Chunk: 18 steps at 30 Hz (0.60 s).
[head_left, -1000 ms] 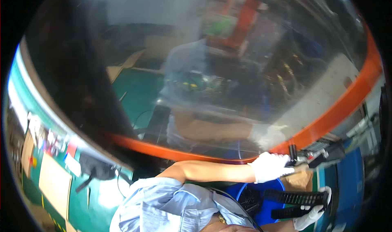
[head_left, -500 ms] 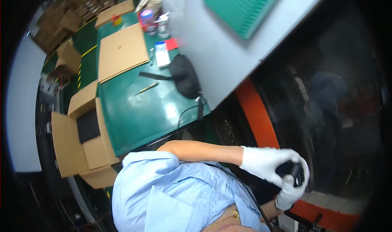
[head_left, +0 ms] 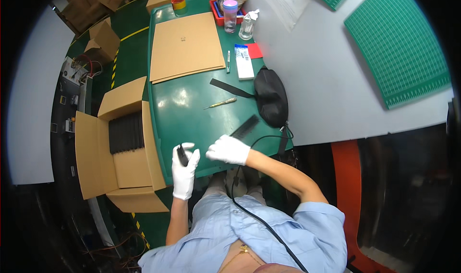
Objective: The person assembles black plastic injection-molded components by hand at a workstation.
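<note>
The fingers of the left hand (head_left: 184,178) curl around a black piece (head_left: 182,156), which sits between them and the thumb. The right hand (head_left: 228,150) has its fingers bent; a black slotted strip (head_left: 246,127) (a little blurred) juts past its knuckles over the worktop (head_left: 180,117) toward a black pouch (head_left: 272,99), but whether they grip it, I cannot tell.

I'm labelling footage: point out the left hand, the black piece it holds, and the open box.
Left hand (head_left: 183,175): head view, glove's middle.
Black piece (head_left: 182,156): head view, its middle.
Open box (head_left: 89,155): head view, left flap.
</note>
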Tool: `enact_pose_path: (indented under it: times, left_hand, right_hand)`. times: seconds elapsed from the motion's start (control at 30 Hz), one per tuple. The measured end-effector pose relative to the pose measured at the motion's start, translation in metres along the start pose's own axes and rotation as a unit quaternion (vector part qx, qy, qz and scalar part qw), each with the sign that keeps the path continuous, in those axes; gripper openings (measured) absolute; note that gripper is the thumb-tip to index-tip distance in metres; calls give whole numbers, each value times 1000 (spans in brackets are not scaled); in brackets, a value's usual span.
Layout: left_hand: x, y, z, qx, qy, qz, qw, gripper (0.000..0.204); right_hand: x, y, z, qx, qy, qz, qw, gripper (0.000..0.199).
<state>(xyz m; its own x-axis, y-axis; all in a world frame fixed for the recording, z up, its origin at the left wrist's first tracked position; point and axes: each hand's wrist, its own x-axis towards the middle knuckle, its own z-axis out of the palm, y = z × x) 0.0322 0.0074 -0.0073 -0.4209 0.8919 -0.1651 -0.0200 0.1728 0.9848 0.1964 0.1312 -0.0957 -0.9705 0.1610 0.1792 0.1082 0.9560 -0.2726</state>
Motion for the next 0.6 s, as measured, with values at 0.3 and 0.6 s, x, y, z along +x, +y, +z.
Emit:
enact_pose_path:
  times: [0.3, 0.6]
  left_hand:
    - [33, -20, -32, 55, 53, -17, 997, 22]
    - [45, -1, -10, 17, 83, -47, 995, 29]
  right_hand:
    - [48, 46, 54, 148, 22, -92, 984, 57]
    - [28, 312, -16, -70, -27, 624, 778, 43]
